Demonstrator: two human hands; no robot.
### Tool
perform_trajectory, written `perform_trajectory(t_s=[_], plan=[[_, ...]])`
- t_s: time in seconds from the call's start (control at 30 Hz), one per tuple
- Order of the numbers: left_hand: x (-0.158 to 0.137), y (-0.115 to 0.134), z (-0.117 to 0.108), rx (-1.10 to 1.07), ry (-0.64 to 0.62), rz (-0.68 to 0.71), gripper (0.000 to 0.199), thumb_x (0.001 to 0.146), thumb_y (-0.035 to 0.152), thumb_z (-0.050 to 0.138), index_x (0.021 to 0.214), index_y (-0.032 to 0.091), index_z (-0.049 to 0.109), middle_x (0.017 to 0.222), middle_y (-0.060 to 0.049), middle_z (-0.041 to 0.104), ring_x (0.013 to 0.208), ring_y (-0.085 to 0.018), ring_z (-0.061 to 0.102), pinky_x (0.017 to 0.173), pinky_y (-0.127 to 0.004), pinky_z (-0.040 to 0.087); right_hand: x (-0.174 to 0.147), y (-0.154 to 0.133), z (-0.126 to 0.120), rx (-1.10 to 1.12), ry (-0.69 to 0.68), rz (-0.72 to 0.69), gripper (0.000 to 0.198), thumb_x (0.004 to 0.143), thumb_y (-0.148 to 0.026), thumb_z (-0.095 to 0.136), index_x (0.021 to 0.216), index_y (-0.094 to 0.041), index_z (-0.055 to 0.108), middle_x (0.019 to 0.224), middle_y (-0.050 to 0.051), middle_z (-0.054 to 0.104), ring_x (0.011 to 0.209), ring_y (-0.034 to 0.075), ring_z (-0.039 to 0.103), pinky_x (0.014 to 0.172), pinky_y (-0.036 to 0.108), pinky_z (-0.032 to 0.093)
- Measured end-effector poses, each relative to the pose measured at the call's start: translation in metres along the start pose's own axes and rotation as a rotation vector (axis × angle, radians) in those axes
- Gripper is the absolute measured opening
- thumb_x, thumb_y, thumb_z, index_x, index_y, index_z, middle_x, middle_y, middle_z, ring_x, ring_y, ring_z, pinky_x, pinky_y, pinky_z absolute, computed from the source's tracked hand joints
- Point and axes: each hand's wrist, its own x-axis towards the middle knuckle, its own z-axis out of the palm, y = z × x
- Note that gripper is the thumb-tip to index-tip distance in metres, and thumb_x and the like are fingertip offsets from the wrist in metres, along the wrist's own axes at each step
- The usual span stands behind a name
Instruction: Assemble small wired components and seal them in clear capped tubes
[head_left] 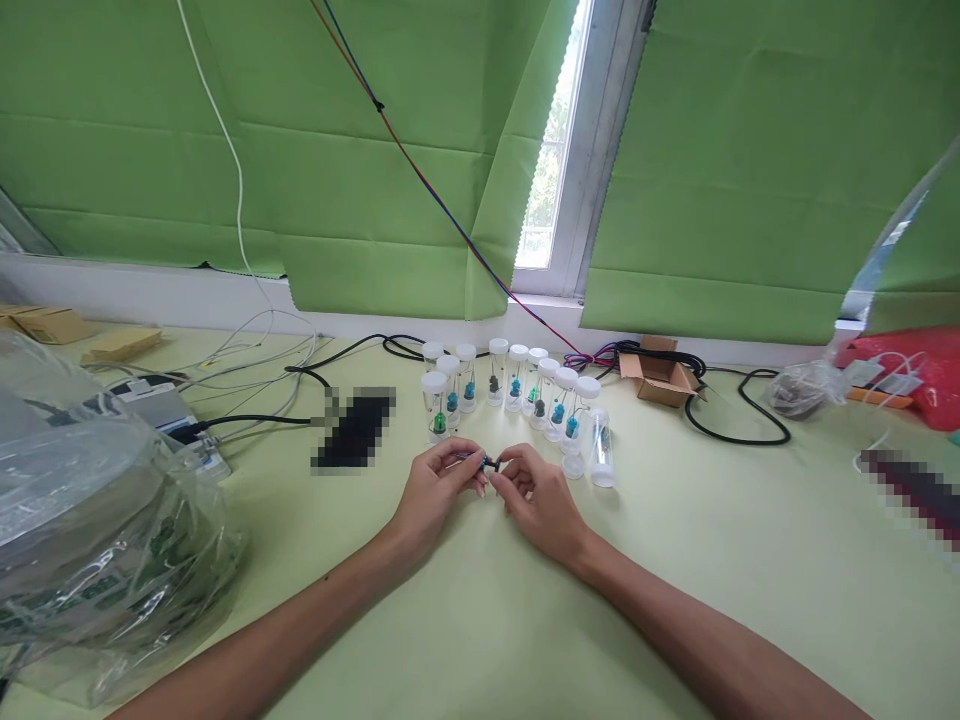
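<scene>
My left hand (431, 495) pinches a small blue-and-black part (491, 463) between thumb and fingertips, over the middle of the table. From the other side, my right hand (546, 505) closes thumb and forefinger on the part's black end. Its exact kind is too small to make out, and my fingers cover much of it. Just beyond the hands stand several clear tubes with white caps (498, 347), each holding a small blue, green or dark piece with thin leads. One clear tube (602, 450) at the right of the group has its white end towards me. Beside it sits a small white cap (574, 465).
The pale green table (480, 620) meets a wall with green blinds. A large plastic bag (112, 540) fills the left side, near a grey device (161, 405) and cables. Behind the tubes at right are an open cardboard box (660, 375) and black cable (750, 440).
</scene>
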Motion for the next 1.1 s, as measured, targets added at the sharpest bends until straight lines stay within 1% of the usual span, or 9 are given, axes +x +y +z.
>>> perform_trajectory(t_s=[0.13, 0.23, 0.57, 0.73, 0.93, 1.03, 1.1], plan=[[0.0, 0.0001, -0.0001, 0.003, -0.007, -0.006, 0.021, 0.075, 0.035, 0.076, 0.082, 0.017, 0.066, 0.066, 0.0, 0.064, 0.061, -0.014, 0.059, 0.066, -0.029, 0.05, -0.0001, 0.002, 0.0, 0.03, -0.014, -0.004, 0.015, 0.092, -0.033, 0.055, 0.097, -0.019, 0.053, 0.071, -0.001, 0.061, 0.055, 0.012, 0.056, 0.051, 0.024, 0.044], [-0.0001, -0.0001, -0.0003, 0.023, -0.013, 0.001, 0.022, 0.075, 0.035, 0.076, 0.082, 0.017, 0.067, 0.066, -0.001, 0.064, 0.061, -0.015, 0.06, 0.066, -0.029, 0.05, -0.0001, 0.0026, 0.0002, 0.023, -0.011, 0.002, 0.015, 0.092, -0.034, 0.054, 0.093, -0.019, 0.053, 0.072, 0.0, 0.062, 0.056, 0.012, 0.056, 0.051, 0.024, 0.045], [-0.0014, 0.0026, 0.0014, 0.045, -0.042, 0.014, 0.021, 0.075, 0.034, 0.075, 0.082, 0.017, 0.066, 0.069, 0.0, 0.063, 0.061, -0.014, 0.059, 0.062, -0.029, 0.051, -0.001, 0.0053, 0.0002, -0.025, -0.033, 0.021, 0.024, 0.095, -0.039, 0.048, 0.084, -0.019, 0.055, 0.061, -0.003, 0.055, 0.052, 0.012, 0.05, 0.05, 0.023, 0.04], [-0.0022, 0.0038, 0.0018, 0.074, -0.049, 0.027, 0.02, 0.076, 0.035, 0.075, 0.081, 0.017, 0.065, 0.068, 0.0, 0.063, 0.06, -0.015, 0.059, 0.061, -0.029, 0.05, -0.0011, 0.0018, -0.0015, -0.064, -0.034, 0.018, 0.03, 0.097, -0.041, 0.046, 0.078, -0.019, 0.057, 0.056, -0.003, 0.052, 0.049, 0.011, 0.046, 0.049, 0.024, 0.037], [-0.0019, 0.0019, 0.0002, 0.101, -0.059, 0.033, 0.019, 0.078, 0.034, 0.073, 0.082, 0.018, 0.064, 0.066, 0.0, 0.064, 0.059, -0.015, 0.06, 0.062, -0.029, 0.05, -0.0005, 0.0, -0.0021, -0.116, -0.025, -0.006, 0.039, 0.099, -0.041, 0.041, 0.068, -0.02, 0.051, 0.053, -0.004, 0.048, 0.048, 0.01, 0.041, 0.049, 0.024, 0.034], [-0.0018, 0.0013, 0.0005, 0.091, -0.063, 0.036, 0.019, 0.077, 0.033, 0.074, 0.082, 0.018, 0.064, 0.067, 0.0, 0.064, 0.059, -0.015, 0.06, 0.06, -0.029, 0.05, -0.0004, 0.0019, -0.0015, -0.141, -0.016, -0.014, 0.04, 0.099, -0.04, 0.04, 0.067, -0.019, 0.052, 0.051, -0.005, 0.043, 0.047, 0.01, 0.036, 0.048, 0.024, 0.031], [-0.0018, 0.0009, 0.0007, 0.09, -0.063, 0.039, 0.019, 0.077, 0.032, 0.074, 0.082, 0.017, 0.064, 0.066, 0.0, 0.064, 0.059, -0.015, 0.06, 0.06, -0.029, 0.05, -0.0002, 0.0028, -0.0013, -0.149, -0.021, -0.017, 0.042, 0.1, -0.04, 0.038, 0.067, -0.019, 0.054, 0.051, -0.005, 0.044, 0.046, 0.01, 0.037, 0.048, 0.024, 0.031]])
